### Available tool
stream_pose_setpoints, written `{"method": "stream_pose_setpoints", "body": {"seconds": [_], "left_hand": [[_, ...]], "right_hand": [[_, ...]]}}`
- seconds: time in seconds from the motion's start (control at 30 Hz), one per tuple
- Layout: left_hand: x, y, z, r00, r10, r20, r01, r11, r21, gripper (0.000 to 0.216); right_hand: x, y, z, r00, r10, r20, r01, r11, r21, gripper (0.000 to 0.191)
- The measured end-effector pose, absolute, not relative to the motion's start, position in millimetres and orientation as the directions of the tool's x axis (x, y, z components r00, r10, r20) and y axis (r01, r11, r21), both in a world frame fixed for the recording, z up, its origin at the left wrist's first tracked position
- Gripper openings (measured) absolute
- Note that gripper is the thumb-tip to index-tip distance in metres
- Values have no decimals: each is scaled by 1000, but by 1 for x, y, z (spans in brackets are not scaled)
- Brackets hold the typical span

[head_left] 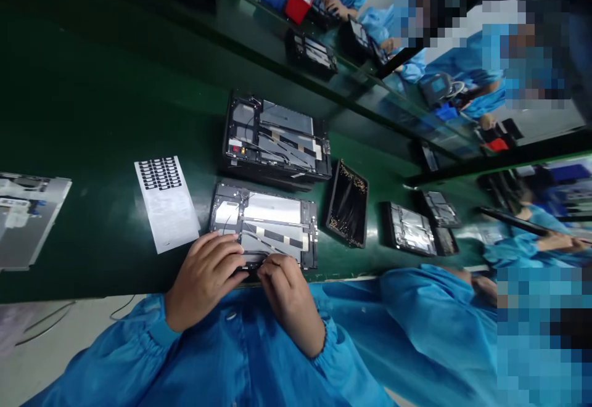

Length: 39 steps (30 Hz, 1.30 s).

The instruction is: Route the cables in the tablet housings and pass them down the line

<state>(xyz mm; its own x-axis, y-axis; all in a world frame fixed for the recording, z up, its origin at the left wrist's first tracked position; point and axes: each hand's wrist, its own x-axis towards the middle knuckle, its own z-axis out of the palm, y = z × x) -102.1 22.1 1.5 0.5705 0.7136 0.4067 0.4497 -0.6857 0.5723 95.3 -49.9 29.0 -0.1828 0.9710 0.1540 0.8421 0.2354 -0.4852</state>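
Observation:
An opened tablet housing (272, 209) with silver panels, black tape and thin black cables lies flat at the table's front edge. My left hand (208, 274) rests over its near left corner, fingers on top and thumb along the near edge. At the middle of that edge, my right hand (284, 283) has its fingertips pinched together close to the frame; whatever is between them is hidden. Just behind sits a stack of similar opened housings (282, 139). To the right stands a black tray (329, 213) of thin black cables with gold-coloured ends.
A white sheet with black stickers (173, 209) lies left of the housing. Farther left is a silver metal panel (23, 234). More housings (411, 228) are on the right. A raised glass shelf (361, 80) runs behind, with co-workers in blue beyond it and to the right.

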Motion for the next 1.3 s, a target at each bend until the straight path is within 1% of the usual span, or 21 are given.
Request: {"method": "stream_pose_setpoints", "body": {"seconds": [0.07, 0.3, 0.47, 0.7, 0.77, 0.93, 1.13, 1.3], "left_hand": [[-99, 18, 4, 550, 737, 393, 481, -664, 573, 5], [-95, 17, 5, 539, 774, 333, 501, -613, 611, 8], [-94, 15, 6, 525, 781, 339, 495, -604, 624, 7], [-92, 14, 9, 506, 774, 380, 492, -621, 610, 16], [-92, 14, 10, 512, 770, 382, 501, -628, 595, 16], [-91, 12, 12, 528, 761, 377, 531, -643, 553, 16], [-87, 15, 12, 540, 735, 409, 502, -672, 544, 9], [-86, 19, 10, 556, 722, 411, 477, -683, 553, 10]], "right_hand": [[95, -49, 29, -188, 971, 148, 848, 236, -475, 19], [92, -44, 28, -209, 967, 148, 853, 255, -456, 12], [92, -44, 28, -216, 967, 138, 866, 255, -431, 9], [88, -42, 30, -212, 962, 170, 876, 264, -403, 9], [89, -42, 31, -210, 959, 191, 864, 274, -423, 9], [103, -47, 32, -175, 956, 234, 779, 280, -562, 17], [106, -49, 29, -142, 957, 253, 770, 268, -579, 19], [103, -46, 25, -139, 957, 256, 780, 265, -567, 16]]}}
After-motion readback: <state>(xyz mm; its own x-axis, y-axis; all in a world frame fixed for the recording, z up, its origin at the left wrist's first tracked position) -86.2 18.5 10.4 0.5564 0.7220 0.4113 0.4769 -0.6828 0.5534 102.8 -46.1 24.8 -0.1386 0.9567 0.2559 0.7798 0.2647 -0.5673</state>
